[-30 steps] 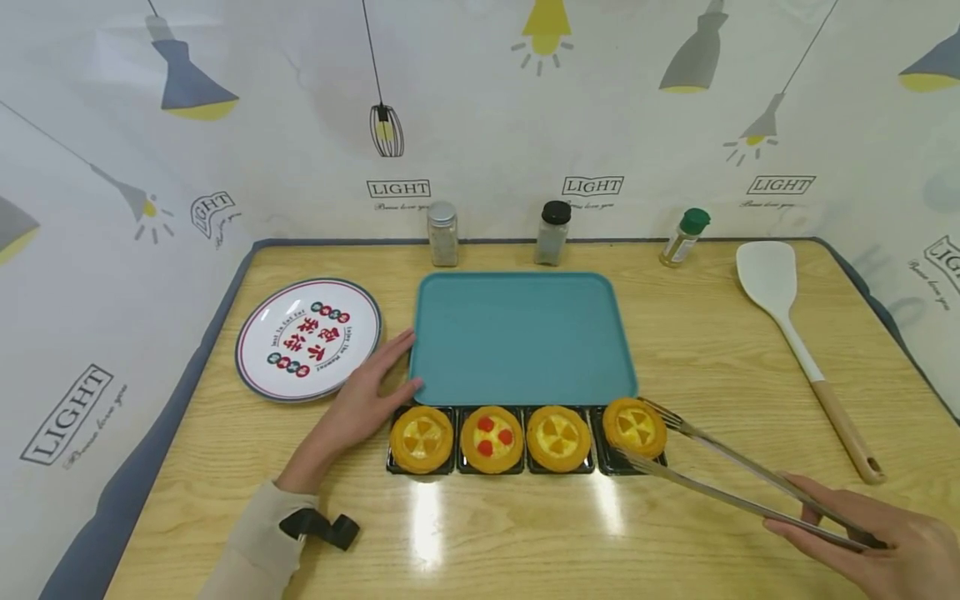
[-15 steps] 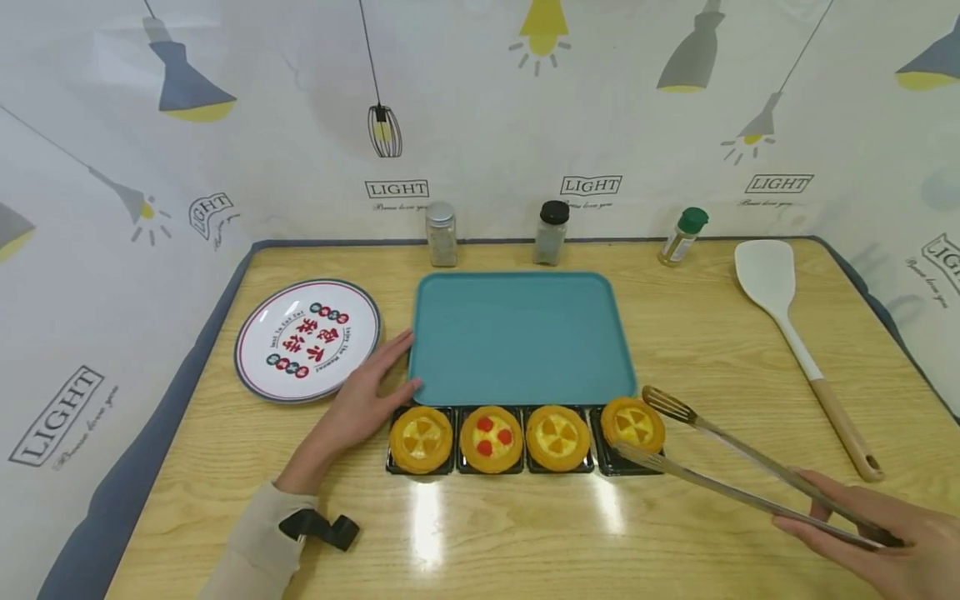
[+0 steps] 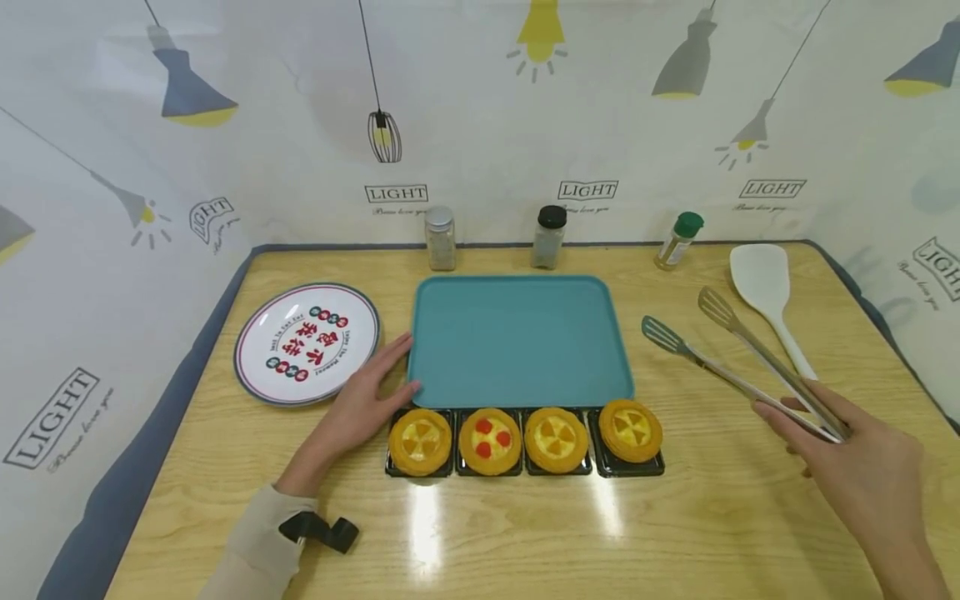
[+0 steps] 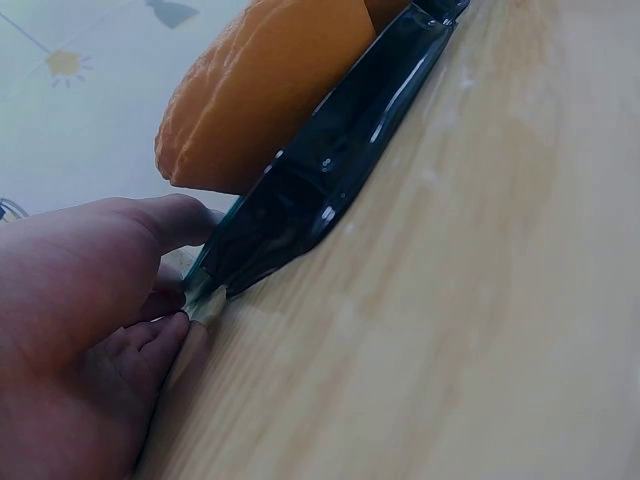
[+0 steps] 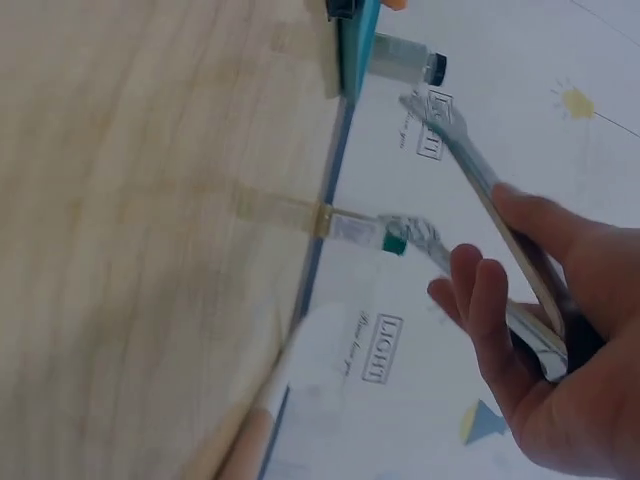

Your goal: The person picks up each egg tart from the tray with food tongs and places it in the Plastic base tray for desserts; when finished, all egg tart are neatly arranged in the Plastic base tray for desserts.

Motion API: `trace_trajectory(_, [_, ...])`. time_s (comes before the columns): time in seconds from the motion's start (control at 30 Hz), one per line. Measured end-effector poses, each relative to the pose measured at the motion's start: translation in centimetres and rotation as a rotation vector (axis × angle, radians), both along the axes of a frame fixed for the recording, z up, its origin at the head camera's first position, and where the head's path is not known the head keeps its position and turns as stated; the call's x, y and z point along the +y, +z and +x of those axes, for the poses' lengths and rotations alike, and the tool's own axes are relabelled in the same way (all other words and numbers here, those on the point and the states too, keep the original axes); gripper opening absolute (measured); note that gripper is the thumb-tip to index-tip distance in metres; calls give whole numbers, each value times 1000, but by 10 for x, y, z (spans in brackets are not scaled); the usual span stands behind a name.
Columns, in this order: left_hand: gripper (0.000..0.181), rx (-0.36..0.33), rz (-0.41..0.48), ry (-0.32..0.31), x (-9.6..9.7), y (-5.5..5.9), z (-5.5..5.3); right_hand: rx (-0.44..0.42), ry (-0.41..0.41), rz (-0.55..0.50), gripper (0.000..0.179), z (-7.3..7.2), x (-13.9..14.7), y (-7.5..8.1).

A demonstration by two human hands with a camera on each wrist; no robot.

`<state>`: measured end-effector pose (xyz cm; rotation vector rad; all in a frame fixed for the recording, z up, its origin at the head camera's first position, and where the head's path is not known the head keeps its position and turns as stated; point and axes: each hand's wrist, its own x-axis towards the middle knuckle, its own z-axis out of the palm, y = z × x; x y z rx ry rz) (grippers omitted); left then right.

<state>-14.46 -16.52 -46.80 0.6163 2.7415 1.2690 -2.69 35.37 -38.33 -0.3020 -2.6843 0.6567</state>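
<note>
My left hand (image 3: 369,398) lies against the left edge of a teal tray (image 3: 521,342), fingers extended and the thumb at its near corner. My right hand (image 3: 862,467) grips metal tongs (image 3: 750,354) with slotted tips, their arms spread with nothing between them, right of the tray. Along the tray's near edge several egg tarts (image 3: 557,439) sit in black plastic holders (image 3: 645,468). One tart (image 3: 491,442) has red pieces on top; the rightmost tart (image 3: 631,430) sits slightly askew. In the left wrist view a tart (image 4: 260,100) and its black holder (image 4: 300,190) stand close by the thumb.
A white printed plate (image 3: 270,367) is left of the tray. Behind stand a silver-capped jar (image 3: 442,242), a black-capped jar (image 3: 550,240) and a green-capped bottle (image 3: 677,242). A white spatula (image 3: 761,271) lies at right, its handle partly behind the right hand.
The right hand has moved the tongs up and away from the rightmost tart to the tray's right; their tips have left the tart. The left hand has stayed at the tray's edge.
</note>
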Motion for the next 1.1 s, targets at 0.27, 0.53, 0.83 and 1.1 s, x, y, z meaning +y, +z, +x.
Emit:
trace_trajectory(0.27, [66, 0, 2, -4, 0, -2, 0, -81, -6, 18, 74, -39, 0, -7])
trace_trajectory(0.53, [66, 20, -2, -7, -1, -2, 0, -99, 26, 19, 73, -46, 2, -13])
trace_trajectory(0.83, [66, 16, 0, -8, -1, -4, 0, -215, 73, 16, 78, -45, 9, -23])
trace_trajectory(1.1, [66, 26, -1, 0, -1, -3, 0, -317, 89, 42, 81, -46, 13, -32])
